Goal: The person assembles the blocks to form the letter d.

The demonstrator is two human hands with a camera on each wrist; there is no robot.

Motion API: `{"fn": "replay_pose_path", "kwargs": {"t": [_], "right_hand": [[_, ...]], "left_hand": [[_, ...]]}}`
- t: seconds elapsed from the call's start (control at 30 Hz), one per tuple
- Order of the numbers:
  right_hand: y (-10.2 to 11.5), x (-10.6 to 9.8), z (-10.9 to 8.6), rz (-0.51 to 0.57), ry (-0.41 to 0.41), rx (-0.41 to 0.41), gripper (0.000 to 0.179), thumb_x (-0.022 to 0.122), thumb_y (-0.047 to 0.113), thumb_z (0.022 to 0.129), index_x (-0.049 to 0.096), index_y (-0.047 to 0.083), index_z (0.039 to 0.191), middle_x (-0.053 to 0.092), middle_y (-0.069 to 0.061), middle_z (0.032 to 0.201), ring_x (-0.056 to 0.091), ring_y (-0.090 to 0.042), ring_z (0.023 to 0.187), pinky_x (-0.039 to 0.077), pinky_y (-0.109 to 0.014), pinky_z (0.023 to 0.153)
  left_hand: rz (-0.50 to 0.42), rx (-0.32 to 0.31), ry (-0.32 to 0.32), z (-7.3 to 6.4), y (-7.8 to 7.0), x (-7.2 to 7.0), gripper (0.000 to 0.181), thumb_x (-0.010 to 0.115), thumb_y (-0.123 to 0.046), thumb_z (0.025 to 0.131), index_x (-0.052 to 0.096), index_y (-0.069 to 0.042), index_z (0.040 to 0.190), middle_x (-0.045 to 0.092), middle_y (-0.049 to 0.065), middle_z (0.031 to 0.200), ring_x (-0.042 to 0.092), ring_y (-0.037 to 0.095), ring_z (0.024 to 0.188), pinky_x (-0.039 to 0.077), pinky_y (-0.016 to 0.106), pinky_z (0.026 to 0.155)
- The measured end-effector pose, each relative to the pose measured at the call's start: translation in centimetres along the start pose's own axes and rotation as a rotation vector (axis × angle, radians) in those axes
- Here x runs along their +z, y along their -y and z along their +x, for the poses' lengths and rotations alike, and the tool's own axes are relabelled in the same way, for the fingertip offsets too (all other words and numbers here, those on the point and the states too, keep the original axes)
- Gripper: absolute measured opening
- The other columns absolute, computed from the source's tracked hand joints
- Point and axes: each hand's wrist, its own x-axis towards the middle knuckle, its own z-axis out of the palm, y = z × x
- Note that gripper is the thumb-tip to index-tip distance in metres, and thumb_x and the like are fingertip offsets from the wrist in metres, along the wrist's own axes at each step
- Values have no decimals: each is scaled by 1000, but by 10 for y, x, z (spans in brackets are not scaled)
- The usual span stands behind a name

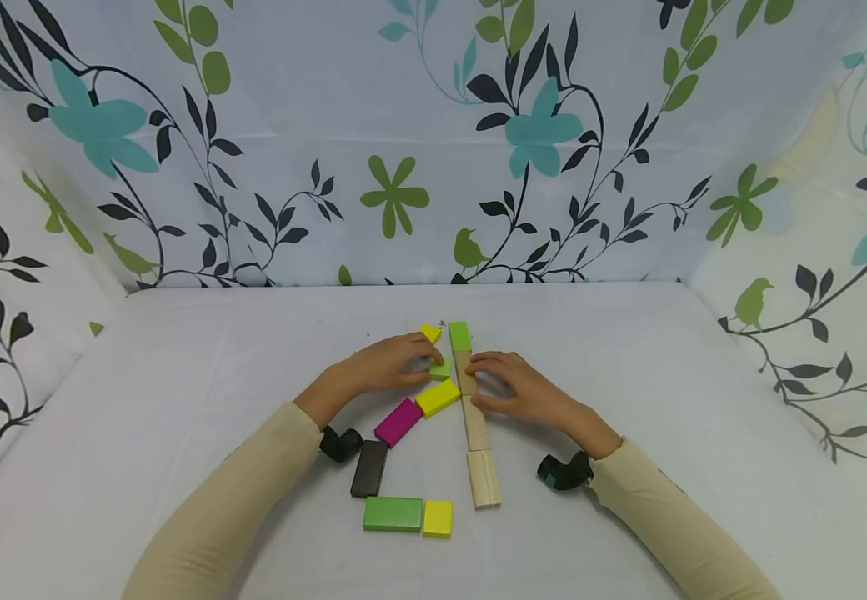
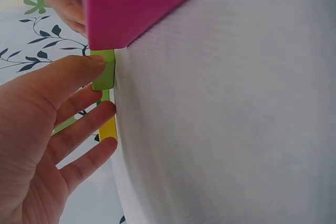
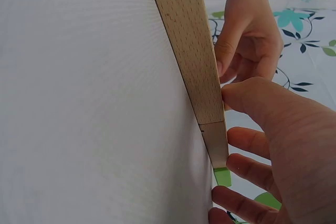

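My left hand (image 1: 384,364) pinches a small light green block (image 1: 440,371) between thumb and fingers; the left wrist view shows its thumb on the near face of the green block (image 2: 107,72). Right beside it runs a straight row of plain wooden blocks (image 1: 476,423), capped at the far end by a green block (image 1: 459,336). Along the row's right side lies my right hand (image 1: 519,387), thumb and fingers spread and touching the wooden blocks (image 3: 191,56). A yellow block (image 1: 430,332) sits beyond my left fingertips, partly hidden.
Left of the row, a yellow block (image 1: 438,398), a magenta block (image 1: 399,422) and a dark brown block (image 1: 369,468) form a bent line. Nearer stand a green block (image 1: 392,514) and a small yellow block (image 1: 438,519). Patterned cloth (image 1: 291,125) hangs behind the white table (image 1: 591,550).
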Motion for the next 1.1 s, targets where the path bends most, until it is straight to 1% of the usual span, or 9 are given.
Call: {"fn": "replay_pose_path", "kwargs": {"t": [0.17,0.37,0.6,0.8,0.97,1.1], "right_hand": [[2,0,1,9,1,7,46,68,31,91,59,9,130,49,-12,143,41,-33,131,36,-52,108],[4,0,1,10,4,8,46,68,31,91,58,10,131,48,-12,144,40,-33,132,35,-52,109],[3,0,1,2,0,7,46,68,31,92,58,9,131,49,-12,144,40,-33,132,35,-52,109],[1,2,1,-6,-1,4,45,68,31,92,59,9,130,49,-12,143,41,-33,132,35,-52,109],[2,1,1,2,-5,4,45,68,30,91,59,9,130,49,-12,143,41,-33,132,35,-52,109],[3,0,1,-1,1,5,46,68,30,91,58,9,131,48,-12,144,41,-33,132,35,-52,109]], "left_hand": [[-25,0,-4,-2,0,-1,26,65,-11,93,66,-5,118,62,7,119,56,22,113,45,35,102],[-61,-29,-9,-7,0,-3,25,65,-11,92,67,-6,116,61,7,117,56,21,105,47,35,98],[-62,0,-36,-14,3,-3,23,65,-9,91,68,-5,113,61,7,111,58,21,99,50,33,91],[-75,6,-57,-19,5,-2,22,65,-9,90,68,-4,112,61,7,111,59,21,99,51,34,90],[-69,-5,-86,-23,6,-2,23,67,-11,90,68,-5,113,61,6,110,60,21,100,51,34,91],[-80,-15,-104,-29,4,-4,25,68,-12,90,68,-5,114,61,6,110,60,22,101,52,34,92]]}}
